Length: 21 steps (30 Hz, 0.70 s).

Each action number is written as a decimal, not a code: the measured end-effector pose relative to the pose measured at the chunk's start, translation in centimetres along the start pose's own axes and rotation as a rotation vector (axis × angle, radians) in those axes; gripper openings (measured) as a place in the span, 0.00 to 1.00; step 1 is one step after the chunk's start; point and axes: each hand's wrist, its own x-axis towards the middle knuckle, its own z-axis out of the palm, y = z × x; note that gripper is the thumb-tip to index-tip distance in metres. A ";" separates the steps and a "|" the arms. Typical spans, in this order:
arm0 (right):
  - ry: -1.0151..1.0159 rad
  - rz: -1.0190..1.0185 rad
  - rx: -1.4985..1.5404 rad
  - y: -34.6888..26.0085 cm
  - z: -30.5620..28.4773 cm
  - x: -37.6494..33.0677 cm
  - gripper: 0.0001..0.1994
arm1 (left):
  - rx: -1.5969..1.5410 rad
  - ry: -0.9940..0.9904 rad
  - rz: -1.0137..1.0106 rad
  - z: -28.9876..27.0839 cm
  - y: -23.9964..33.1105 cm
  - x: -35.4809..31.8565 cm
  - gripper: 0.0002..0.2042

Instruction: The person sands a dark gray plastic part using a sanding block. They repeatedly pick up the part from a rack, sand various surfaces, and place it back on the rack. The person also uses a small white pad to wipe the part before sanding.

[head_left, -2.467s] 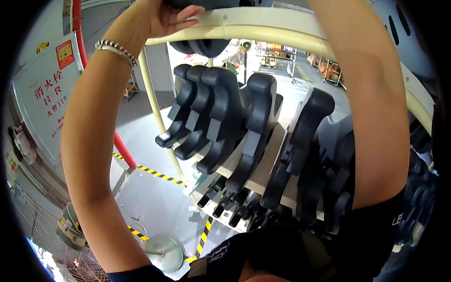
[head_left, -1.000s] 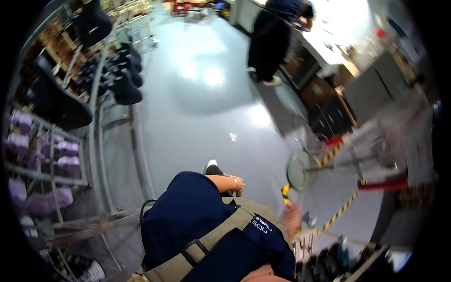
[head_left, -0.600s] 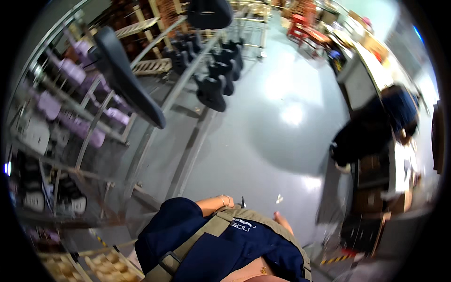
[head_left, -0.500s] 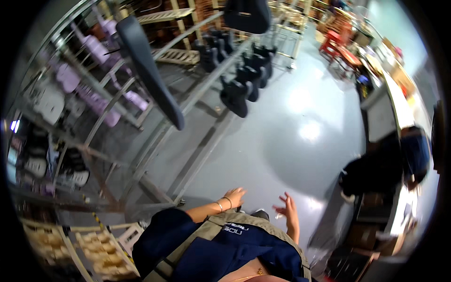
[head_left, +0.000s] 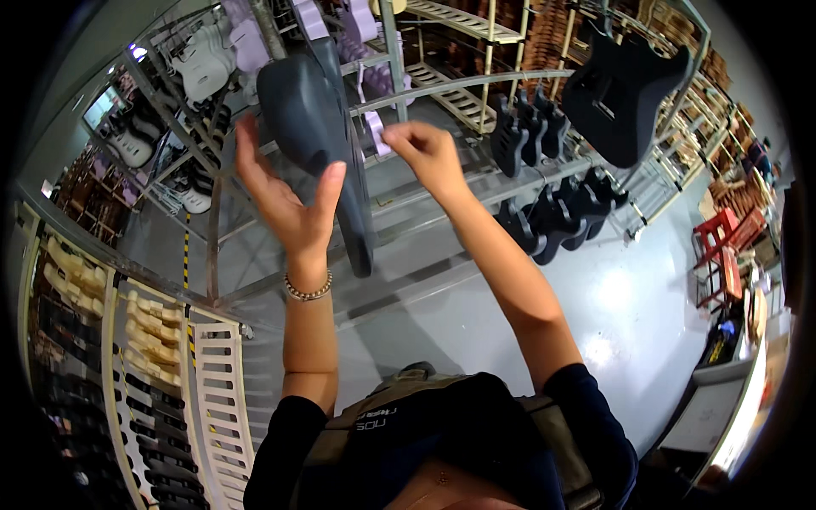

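Observation:
A dark grey guitar body (head_left: 296,106) hangs in front of me at the metal rack, with another dark body (head_left: 355,225) seen nearly edge-on against it. My left hand (head_left: 293,204) is raised at the near side of the grey body, fingers stretched and thumb apart. Whether its palm touches the body I cannot tell. To the right of both bodies, my right hand (head_left: 432,157) is lifted with thumb and fingers drawn together. What its fingertips hold, if anything, cannot be made out.
A metal rack (head_left: 425,285) runs across the front. Black guitar bodies (head_left: 557,217) hang to the right, with a larger black one (head_left: 625,98) higher up. Lilac bodies (head_left: 378,76) hang behind. A slatted cream rack (head_left: 223,382) stands at lower left, red stools (head_left: 721,246) at far right.
Both hands have risen from in front of my waist to the hanging dark grey body. My right hand's fingers have drawn together. The view has swung left, toward the rack.

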 end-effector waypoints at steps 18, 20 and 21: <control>0.128 -0.538 -0.534 -1.2 8.2 9.3 0.04 | -0.150 -0.010 -0.118 -0.9 -3.1 4.3 0.27; 0.084 -0.560 -0.586 -1.4 8.0 9.1 0.05 | -0.063 -0.100 -0.066 -1.7 -2.9 5.0 0.28; 0.055 -0.534 -0.592 -1.9 7.7 9.0 0.05 | -0.016 -0.149 -0.041 -2.1 -2.6 5.4 0.29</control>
